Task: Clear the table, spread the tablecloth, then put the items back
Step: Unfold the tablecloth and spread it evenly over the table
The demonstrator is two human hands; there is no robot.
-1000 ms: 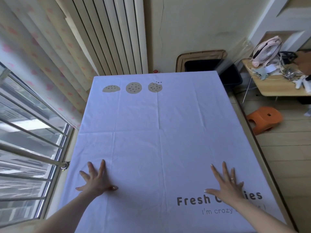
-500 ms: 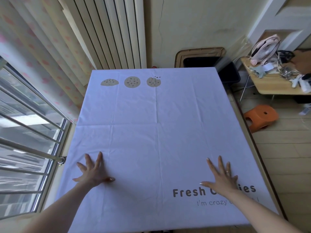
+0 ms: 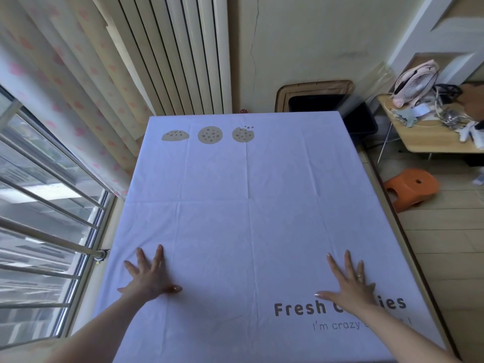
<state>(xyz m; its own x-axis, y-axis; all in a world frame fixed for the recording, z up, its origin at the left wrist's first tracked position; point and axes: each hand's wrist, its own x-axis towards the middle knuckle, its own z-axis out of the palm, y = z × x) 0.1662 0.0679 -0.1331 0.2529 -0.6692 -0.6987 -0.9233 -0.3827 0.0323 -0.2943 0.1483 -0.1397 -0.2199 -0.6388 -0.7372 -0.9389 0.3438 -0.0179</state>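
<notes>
Already, in the head view, the tablecloth (image 3: pixel 248 218) is spread flat over the counter (image 3: pixel 409 258), with fold creases showing. It is pressed by the left hand (image 3: pixel 150 279) and the right hand (image 3: pixel 351 286), fingers (image 3: pixel 159 258) straight and splayed, nothing grasped. Clearing and spreading are judged done. Nothing is set on the tablecloth, so returning the items is left.

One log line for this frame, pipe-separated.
tablecloth: spread flat | left hand: open, palm on cloth | right hand: open, palm over printed text | put-back step: not yet done
</notes>
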